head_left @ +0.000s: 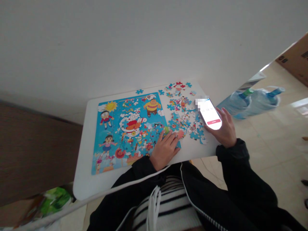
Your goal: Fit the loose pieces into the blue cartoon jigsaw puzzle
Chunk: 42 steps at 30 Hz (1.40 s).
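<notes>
My right hand (225, 131) is closed round a smartphone (209, 114) with a lit white screen and a red button, above the table's right side. Fingers outstretched, my left hand (166, 147) lies flat over the lower right corner of a blue cartoon jigsaw puzzle board (96, 160). Part of the board's corner is hidden under that hand. Loose jigsaw pieces lie on the board's middle, partly over the printed picture. A heap of jigsaw pieces (184, 120) spreads between the board and the phone.
The small white table (83, 166) stands against a pale wall. A few stray pieces (139, 91) lie along its back edge. Large clear water bottles (245, 102) and a cardboard box (295, 62) are on the tiled floor at right. A white cord (115, 191) crosses in front of me.
</notes>
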Motion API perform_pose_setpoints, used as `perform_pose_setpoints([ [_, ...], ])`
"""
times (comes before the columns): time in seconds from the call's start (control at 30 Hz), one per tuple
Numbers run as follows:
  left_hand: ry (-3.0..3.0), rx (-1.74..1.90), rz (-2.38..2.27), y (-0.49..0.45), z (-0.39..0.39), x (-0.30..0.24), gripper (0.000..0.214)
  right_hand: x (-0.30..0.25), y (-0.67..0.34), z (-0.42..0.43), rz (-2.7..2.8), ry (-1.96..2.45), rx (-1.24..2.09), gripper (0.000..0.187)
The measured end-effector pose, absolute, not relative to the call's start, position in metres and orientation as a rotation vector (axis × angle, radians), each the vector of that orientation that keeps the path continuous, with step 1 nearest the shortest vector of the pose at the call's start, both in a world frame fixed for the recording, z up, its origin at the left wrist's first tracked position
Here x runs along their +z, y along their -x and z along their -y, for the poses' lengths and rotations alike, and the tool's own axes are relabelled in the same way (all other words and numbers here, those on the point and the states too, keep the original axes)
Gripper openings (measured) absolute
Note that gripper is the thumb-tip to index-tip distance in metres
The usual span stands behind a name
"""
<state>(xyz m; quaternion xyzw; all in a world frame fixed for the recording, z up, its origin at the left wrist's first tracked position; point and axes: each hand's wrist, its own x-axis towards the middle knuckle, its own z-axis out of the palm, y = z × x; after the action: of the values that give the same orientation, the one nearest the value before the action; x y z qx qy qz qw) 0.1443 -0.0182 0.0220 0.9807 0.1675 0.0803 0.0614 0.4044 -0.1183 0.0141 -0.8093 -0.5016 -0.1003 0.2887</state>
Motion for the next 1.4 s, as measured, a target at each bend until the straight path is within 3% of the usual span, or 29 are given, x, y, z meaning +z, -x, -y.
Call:
perform_pose_setpoints([
  [0.13,-2.98,0.256,-0.518,-0.142,0.02,0.021,0.036,0.016,-0.386,0.12,1.562,2.099,-0.454,0.027],
  [0.2,-2.991,0.263,-0.526,-0.142,0.021,0.02,0.037,0.017,-0.372,0.121,1.718,2.068,-0.452,0.018],
  [0.33,-3.006,0.256,-0.518,-0.142,0.022,0.019,0.038,0.015,-0.358,0.122,1.849,2.091,-0.407,0.026],
  [0.53,-3.017,0.252,-0.505,-0.14,0.022,0.019,0.039,0.012,-0.378,0.12,1.617,2.228,-0.597,0.025],
  [0.77,-3.043,0.284,-0.5,-0.137,0.022,0.023,0.039,0.017,-0.381,0.108,1.628,2.292,-0.453,0.022],
  [1.0,-3.02,0.368,-0.608,-0.104,0.008,0.053,0.035,0.061,-0.363,0.091,1.483,2.144,0.041,0.021],
  [1.17,-2.973,0.306,-0.817,-0.077,-0.025,0.077,0.031,0.101,-0.322,0.029,1.372,1.8,0.283,0.022],
  [1.33,-2.833,0.291,-1.053,-0.095,-0.065,0.064,0.028,0.061,-0.283,-0.062,1.447,1.676,0.707,0.014],
  [1.4,-2.806,0.29,-1.153,-0.107,-0.076,0.05,0.031,0.037,-0.275,-0.085,1.445,1.706,0.72,0.013],
])
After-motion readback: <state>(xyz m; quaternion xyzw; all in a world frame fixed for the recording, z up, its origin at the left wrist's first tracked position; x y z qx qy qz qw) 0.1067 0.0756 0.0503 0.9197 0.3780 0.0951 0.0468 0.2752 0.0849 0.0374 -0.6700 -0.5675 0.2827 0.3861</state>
